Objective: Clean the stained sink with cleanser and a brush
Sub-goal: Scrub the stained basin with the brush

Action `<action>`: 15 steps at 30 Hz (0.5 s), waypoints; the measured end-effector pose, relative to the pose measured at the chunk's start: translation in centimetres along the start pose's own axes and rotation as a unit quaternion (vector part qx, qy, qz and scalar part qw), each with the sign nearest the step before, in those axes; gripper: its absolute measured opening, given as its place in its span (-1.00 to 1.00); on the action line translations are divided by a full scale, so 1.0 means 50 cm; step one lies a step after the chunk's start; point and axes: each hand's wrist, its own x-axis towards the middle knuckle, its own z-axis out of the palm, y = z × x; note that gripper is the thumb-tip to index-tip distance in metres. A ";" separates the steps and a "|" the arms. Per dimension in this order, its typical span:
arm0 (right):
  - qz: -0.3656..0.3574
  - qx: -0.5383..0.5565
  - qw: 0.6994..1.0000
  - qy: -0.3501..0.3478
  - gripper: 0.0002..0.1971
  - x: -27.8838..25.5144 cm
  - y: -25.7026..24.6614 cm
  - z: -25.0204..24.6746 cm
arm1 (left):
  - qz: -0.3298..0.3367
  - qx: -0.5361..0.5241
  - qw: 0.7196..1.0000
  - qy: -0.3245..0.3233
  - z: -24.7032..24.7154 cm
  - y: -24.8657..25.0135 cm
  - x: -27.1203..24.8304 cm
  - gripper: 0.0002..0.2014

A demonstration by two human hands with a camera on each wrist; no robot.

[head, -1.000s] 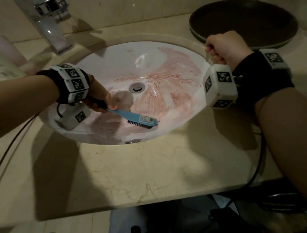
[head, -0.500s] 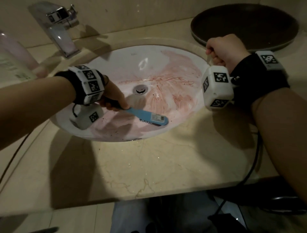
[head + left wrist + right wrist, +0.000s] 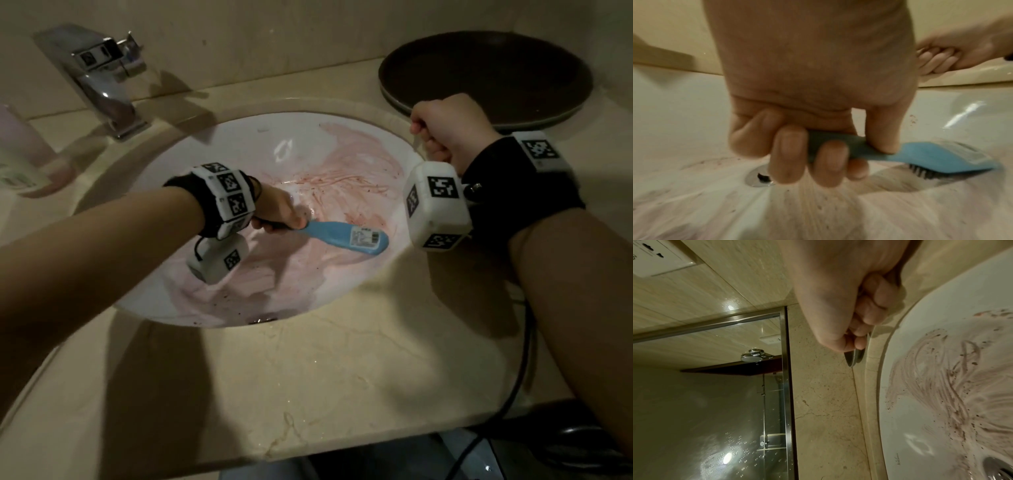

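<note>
My left hand (image 3: 277,212) grips the dark handle of a blue brush (image 3: 346,236) inside the white sink (image 3: 274,137). The brush head lies bristles down on the basin's right slope, over smeared pink-red stain. In the left wrist view my fingers (image 3: 807,146) wrap the handle, with the brush (image 3: 941,155) to the right and the drain (image 3: 758,177) just behind them. My right hand (image 3: 445,126) is a closed fist on the counter at the sink's right rim. The right wrist view shows that fist (image 3: 849,305) with nothing in it.
A chrome faucet (image 3: 102,78) stands at the back left, and a pale bottle (image 3: 17,154) at the far left edge. A dark round plate (image 3: 486,72) lies on the marble counter just behind my right hand. A mirror and wall close the far side.
My left hand has swept the brush from the near side of the basin up and to the right, and now covers the drain. The right fist has stayed at the rim.
</note>
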 end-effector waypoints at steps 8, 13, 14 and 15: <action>0.013 -0.007 1.000 -0.006 -0.75 0.014 0.001 0.001 | -0.054 0.041 0.974 0.215 -0.041 -0.007 0.068 -0.50; 0.006 -0.012 1.000 -0.004 -0.74 0.014 0.002 0.003 | -0.073 0.028 0.961 0.264 -0.052 -0.044 0.082 -0.54; 0.003 -0.008 1.000 -0.004 -0.73 0.015 0.003 0.003 | -0.077 0.022 0.961 0.265 -0.052 -0.048 0.082 -0.55; 0.000 -0.005 1.000 -0.003 -0.73 0.016 0.003 0.004 | -0.080 0.016 0.962 0.260 -0.052 -0.050 0.082 -0.56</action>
